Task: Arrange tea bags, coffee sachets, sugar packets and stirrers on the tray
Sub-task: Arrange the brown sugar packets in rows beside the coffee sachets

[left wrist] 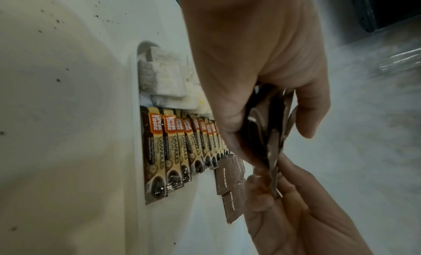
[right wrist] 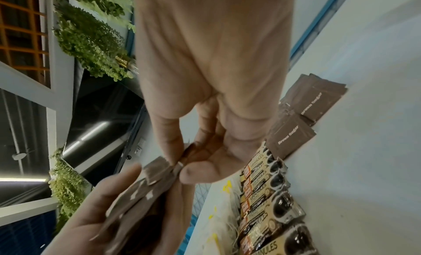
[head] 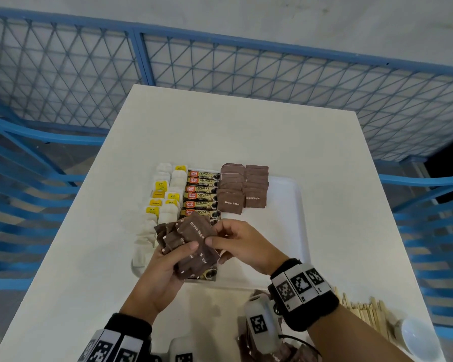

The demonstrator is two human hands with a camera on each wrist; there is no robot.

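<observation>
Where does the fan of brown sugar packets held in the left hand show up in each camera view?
Head: low centre, fan of brown sugar packets over the tray's near end.
Left wrist: right of centre, seen edge-on.
Right wrist: lower left, right hand pinching one.
Shared landmark: the coffee sachets.

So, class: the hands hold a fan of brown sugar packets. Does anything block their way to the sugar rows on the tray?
Nothing visible does. The left hand grips the packets, the right hand pinches one, and bare tray lies beside the sugar rows.
</observation>
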